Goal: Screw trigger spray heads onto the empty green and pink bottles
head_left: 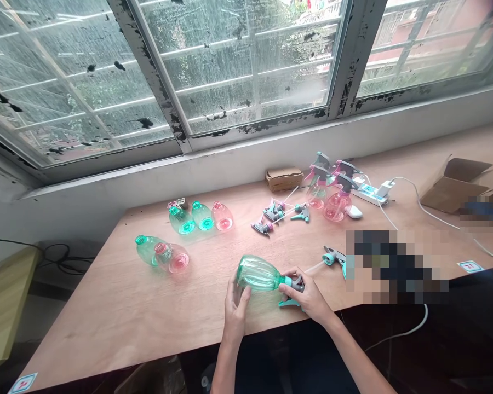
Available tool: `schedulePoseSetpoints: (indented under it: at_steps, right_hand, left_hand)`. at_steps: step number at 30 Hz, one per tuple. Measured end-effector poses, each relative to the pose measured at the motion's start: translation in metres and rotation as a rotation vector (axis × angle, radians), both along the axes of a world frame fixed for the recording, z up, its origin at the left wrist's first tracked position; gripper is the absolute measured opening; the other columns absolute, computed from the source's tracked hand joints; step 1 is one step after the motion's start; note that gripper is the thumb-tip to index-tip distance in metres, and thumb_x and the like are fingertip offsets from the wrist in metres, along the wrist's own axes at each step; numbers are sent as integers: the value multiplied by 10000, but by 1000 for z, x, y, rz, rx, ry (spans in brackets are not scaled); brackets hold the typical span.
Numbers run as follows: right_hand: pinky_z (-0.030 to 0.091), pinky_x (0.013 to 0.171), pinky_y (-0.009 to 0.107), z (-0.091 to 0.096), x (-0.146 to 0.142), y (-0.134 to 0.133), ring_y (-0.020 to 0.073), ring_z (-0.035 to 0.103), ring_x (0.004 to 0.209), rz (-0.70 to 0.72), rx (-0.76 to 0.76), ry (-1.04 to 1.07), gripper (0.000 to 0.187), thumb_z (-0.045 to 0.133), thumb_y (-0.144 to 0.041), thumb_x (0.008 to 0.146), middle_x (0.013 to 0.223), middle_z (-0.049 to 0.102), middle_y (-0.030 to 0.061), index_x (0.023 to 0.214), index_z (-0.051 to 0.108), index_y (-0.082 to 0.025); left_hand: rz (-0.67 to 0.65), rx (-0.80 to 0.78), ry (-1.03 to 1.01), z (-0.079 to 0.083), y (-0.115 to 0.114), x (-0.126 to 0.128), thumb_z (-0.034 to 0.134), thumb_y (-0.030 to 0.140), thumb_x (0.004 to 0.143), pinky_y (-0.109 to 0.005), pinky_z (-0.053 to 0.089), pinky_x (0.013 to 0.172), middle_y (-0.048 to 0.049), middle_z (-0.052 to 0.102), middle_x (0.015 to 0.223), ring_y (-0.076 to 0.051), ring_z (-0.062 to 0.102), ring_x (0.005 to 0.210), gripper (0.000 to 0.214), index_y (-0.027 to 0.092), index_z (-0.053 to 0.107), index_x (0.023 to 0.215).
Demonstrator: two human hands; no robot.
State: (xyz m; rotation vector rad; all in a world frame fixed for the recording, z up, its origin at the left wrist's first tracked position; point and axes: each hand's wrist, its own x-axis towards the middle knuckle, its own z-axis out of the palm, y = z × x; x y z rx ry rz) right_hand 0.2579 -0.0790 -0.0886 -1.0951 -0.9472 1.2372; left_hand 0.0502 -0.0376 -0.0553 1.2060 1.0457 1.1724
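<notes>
Left hand (235,303), partly curled, holds a green bottle (258,273) by its base; right hand (310,298), closed, grips the teal-and-grey spray head (297,283) at the neck, over wooden table (148,317)

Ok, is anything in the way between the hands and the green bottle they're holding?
Nothing visible: the left hand holds the bottle near its base, and the right hand grips the spray head at its neck.

Streaked windows (246,65) above a wooden table (107,306)
</notes>
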Motion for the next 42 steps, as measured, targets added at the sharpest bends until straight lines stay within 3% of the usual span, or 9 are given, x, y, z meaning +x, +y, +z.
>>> schedulePoseSetpoints:
  at_steps: [8, 15, 21, 25, 28, 31, 36, 42]
  right_hand:
    - [615, 663, 347, 3, 0, -2, 201, 705, 673, 9, -8, 16, 342, 869, -457, 856, 775, 684, -40, 999, 659, -228]
    - [626, 662, 353, 4, 0, -2, 209, 705, 663, -8, -16, 14, 366, 868, -474, 855, 746, 698, -31, 1013, 649, -226]
    - [623, 671, 369, 1, 0, 0, 212, 716, 640, -15, -12, 17, 398, 860, -506, 853, 776, 704, -17, 1018, 630, -226]
    - [625, 671, 371, 0, 0, -1, 213, 717, 648, 0, -7, 10, 386, 856, -500, 856, 769, 694, -25, 1014, 629, -231]
    - [634, 674, 372, 1, 1, -2, 210, 717, 660, 18, -3, 3, 378, 857, -496, 853, 780, 691, -32, 1014, 635, -235]
    - [646, 666, 374, 2, 1, -2, 221, 715, 693, 50, -6, -7, 374, 860, -487, 853, 761, 694, -31, 1035, 657, -231]
    - [646, 683, 387, 3, 2, -3, 234, 728, 709, 68, -12, -28, 362, 839, -492, 878, 796, 737, -3, 1031, 662, -217]
    - [612, 705, 391, 1, 2, -3, 250, 751, 688, 51, -15, -60, 370, 824, -519, 889, 778, 759, -4, 1028, 651, -223]
  left_hand:
    - [43, -18, -22, -8, 2, -1, 753, 508, 907, -500, 444, 1171, -134, 647, 1460, -351, 568, 1411, 578, 250, 586, 1396]
    - [23, 9, 1, -6, 1, -2, 786, 448, 889, -489, 409, 1204, -112, 714, 1383, -358, 582, 1397, 480, 235, 705, 1310]
    - [-4, 23, -46, -9, -2, -4, 788, 400, 883, -493, 414, 1204, -111, 649, 1488, -353, 564, 1418, 536, 267, 651, 1385]
    - [-2, 26, -73, -10, 0, -5, 675, 474, 952, -488, 419, 1197, -117, 651, 1471, -340, 564, 1412, 455, 247, 647, 1345]
    - [30, 4, -44, -9, 1, -4, 714, 541, 915, -490, 457, 1153, -133, 688, 1393, -352, 602, 1365, 505, 227, 636, 1302]
    - [67, -9, 3, -6, 1, -2, 806, 507, 855, -475, 489, 1110, -117, 686, 1370, -351, 624, 1327, 584, 249, 593, 1334]
    - [43, 30, 26, -2, -2, 0, 763, 460, 893, -475, 426, 1179, -100, 657, 1422, -353, 552, 1406, 537, 265, 619, 1372]
    - [47, 36, -30, -15, -2, -4, 732, 416, 888, -506, 408, 1199, -103, 647, 1461, -355, 529, 1439, 530, 277, 605, 1383]
